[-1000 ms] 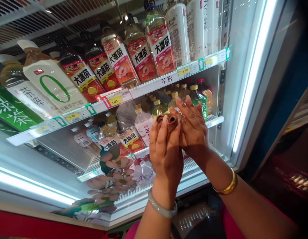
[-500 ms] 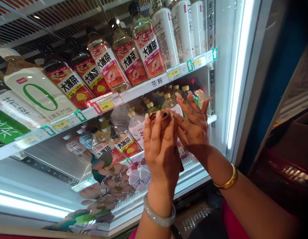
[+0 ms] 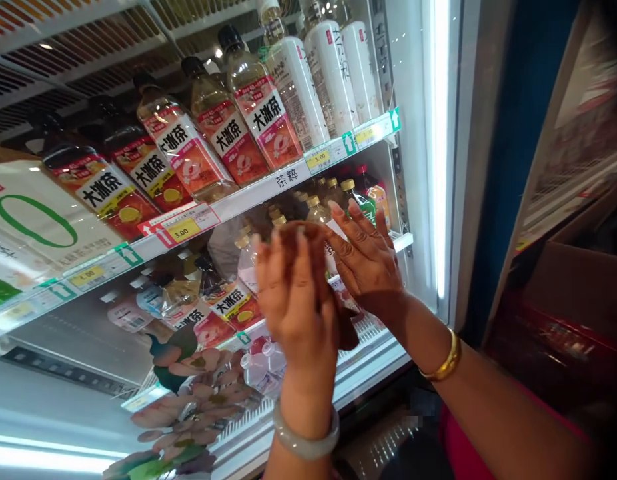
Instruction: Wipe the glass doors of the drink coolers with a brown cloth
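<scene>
My left hand (image 3: 296, 300), with a pale bangle at its wrist, is pressed on a crumpled brown cloth (image 3: 308, 233) against the glass door of a lit drinks cooler. Its fingers point upward and look slightly blurred. Part of the cloth hangs out below the palm at its right side. Just to the right, my right hand (image 3: 366, 260), with a gold bangle at its wrist, lies with fingers spread toward the glass and holds nothing. Behind the glass are tea bottles (image 3: 266, 117) on the upper shelf (image 3: 238, 200).
Smaller bottles (image 3: 236, 303) stand on the lower shelf. Flower decals (image 3: 198, 393) show on the glass at lower left. The cooler's bright light strip (image 3: 440, 147) runs down the right side. Beyond the blue frame (image 3: 521, 133) is a brown cardboard box (image 3: 573, 267).
My left hand has moved a little left with the cloth, and more cloth shows beneath it. My right hand is slightly further left too. The camera view has shifted, moving the shelves left.
</scene>
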Tool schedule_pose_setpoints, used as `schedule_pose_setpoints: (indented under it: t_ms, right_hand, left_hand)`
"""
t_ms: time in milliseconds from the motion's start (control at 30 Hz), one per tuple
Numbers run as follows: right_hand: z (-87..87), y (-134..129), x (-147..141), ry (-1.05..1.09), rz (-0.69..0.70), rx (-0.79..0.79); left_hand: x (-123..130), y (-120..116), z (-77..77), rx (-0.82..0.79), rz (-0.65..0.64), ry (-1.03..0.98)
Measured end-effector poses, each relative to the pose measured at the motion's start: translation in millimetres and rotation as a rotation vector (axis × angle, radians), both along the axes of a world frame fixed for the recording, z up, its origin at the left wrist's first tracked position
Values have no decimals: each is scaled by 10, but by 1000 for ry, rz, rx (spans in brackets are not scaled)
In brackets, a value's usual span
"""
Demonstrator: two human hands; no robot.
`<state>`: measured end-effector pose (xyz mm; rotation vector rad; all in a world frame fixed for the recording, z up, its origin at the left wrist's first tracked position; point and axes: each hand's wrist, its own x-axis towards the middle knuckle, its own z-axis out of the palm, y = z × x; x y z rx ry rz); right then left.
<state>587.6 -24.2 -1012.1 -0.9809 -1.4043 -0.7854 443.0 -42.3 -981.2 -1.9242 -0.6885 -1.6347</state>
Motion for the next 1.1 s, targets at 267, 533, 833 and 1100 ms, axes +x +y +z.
schedule_pose_setpoints:
  t_ms: [267,533,833,1100]
  right_hand:
    - [-20,-11,101,34,3,-19]
    - [-1,-22,115,39,56,-2]
    - [-55,55,135,47,89,74]
    - [-39,33,168,5,10,37]
  left_hand:
    - [147,63,-98,80,-10,39]
    - [32,28,22,33,18,-159]
    - [312,106,-410,47,-80,79]
    - [96,110,-117,109,14,-98]
